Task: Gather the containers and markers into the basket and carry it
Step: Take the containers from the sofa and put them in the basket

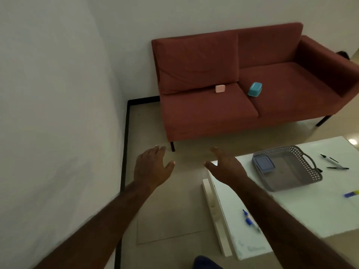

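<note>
**Both hands free, two containers ahead on the sofa**

Head view: the left hand (pixel 153 167) and the right hand (pixel 223 166) are stretched forward over the floor, palms down, fingers straight and loosely spread. Neither grip has hold of anything.

The relation that matters is forward and up-frame. On the red sofa (pixel 291 84), well beyond both hands, lie a pink container (pixel 220 88) on the left seat cushion, right at the foot of the back cushion, and a teal container (pixel 255 89) tilted near the seam between the two seats. The two are near each other but apart. The pink one lies more in line with the left hand, the teal one more in line with the right, so, as I judge it, one hand could take each; both hands are about equally far off.

The grey basket (pixel 314 177) stands on the white worktop (pixel 310 210) to the right of the right hand, nearer that hand than the other. A blue-lidded container (pixel 264 164) already lies inside, against its left wall. Outside the basket on the worktop lie black markers (pixel 330 162) just beyond its handle, long axes roughly side to side, a blue marker (pixel 249 220) near the right forearm, pointing roughly along it, and a blue-and-yellow marker (pixel 351 193) at the right edge, cut off by the frame.

By my reading, the sofa containers are the next pick, and they must then travel back rightward to the basket.
</note>
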